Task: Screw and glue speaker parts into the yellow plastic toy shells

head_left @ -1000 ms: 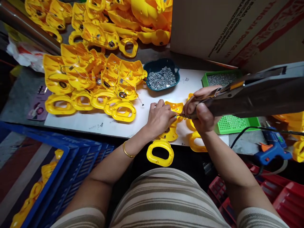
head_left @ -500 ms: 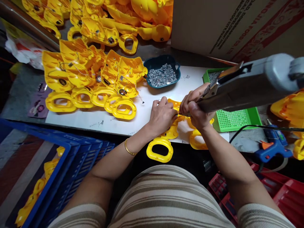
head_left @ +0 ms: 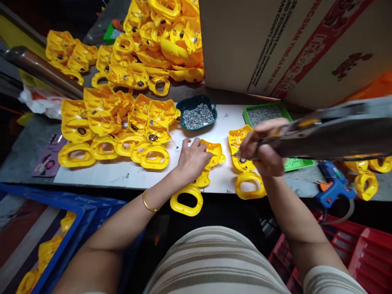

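Observation:
My left hand (head_left: pixel 193 161) has its bent fingers over a yellow plastic housing half (head_left: pixel 216 152), gripping it at the edge of the white work surface. The housing's ring-shaped end juts past the edge toward me. In my right hand (head_left: pixel 267 151) is a power screwdriver (head_left: pixel 333 134), held near its front end, with the body stretching off to the right, blurred. Its thin bit points left, apart from the held housing. Behind the right hand lies a second yellow housing half (head_left: pixel 237 136) with wires inside, partly covered by the hand.
A dark teal bowl (head_left: pixel 183 118) and a green tray (head_left: pixel 286 109) hold small metal screws. Several yellow housings (head_left: pixel 94 122) are piled on the left, more behind. A large carton (head_left: pixel 245 45) stands at the back. A blue glue gun (head_left: pixel 335 190) lies right; blue crates (head_left: pixel 81 218) sit lower left.
My right hand has drawn the screwdriver rightward, away from the housing under my left hand, which still grips it. The view has shifted, showing the second housing and the screw tray more fully.

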{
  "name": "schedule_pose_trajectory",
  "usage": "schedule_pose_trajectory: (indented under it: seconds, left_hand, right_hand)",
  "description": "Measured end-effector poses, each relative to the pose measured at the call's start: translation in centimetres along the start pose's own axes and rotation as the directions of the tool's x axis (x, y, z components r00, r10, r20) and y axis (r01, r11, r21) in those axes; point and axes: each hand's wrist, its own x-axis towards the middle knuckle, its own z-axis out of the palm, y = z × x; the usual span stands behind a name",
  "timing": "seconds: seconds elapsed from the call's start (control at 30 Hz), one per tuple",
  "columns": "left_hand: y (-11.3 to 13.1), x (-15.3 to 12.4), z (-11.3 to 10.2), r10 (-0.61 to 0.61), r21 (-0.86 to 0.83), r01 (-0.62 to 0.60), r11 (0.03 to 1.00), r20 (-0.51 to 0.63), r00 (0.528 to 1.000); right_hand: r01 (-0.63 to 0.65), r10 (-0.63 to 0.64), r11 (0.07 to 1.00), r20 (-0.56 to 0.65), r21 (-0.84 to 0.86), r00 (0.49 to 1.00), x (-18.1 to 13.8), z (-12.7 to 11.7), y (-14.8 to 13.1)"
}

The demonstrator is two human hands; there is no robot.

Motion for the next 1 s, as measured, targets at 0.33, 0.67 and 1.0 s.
schedule_pose_trajectory:
  seconds: [0.33,0.67,1.0]
  left_hand:
    - [0.2,2.3,-2.7,0.040,-0.149,-0.047,0.988,-0.051,0.998]
    - [4.0,8.3,-2.8,0.056,-0.112,-0.044,0.993,0.108,0.993]
    - [3.4,9.2,-1.5,-0.002,-0.673,0.180,0.717,0.256,0.967]
  right_hand:
    - [0.088,-0.078,0.996,-0.273,0.023,0.959,0.3,-5.9,-1.1]
    - [0.062,-0.058,0.998,-0.237,0.010,0.970,-0.5,-6.4,-1.8]
    - [0.077,-0.097,0.994,-0.283,-0.079,0.954,-0.1,-6.4,-2.2]
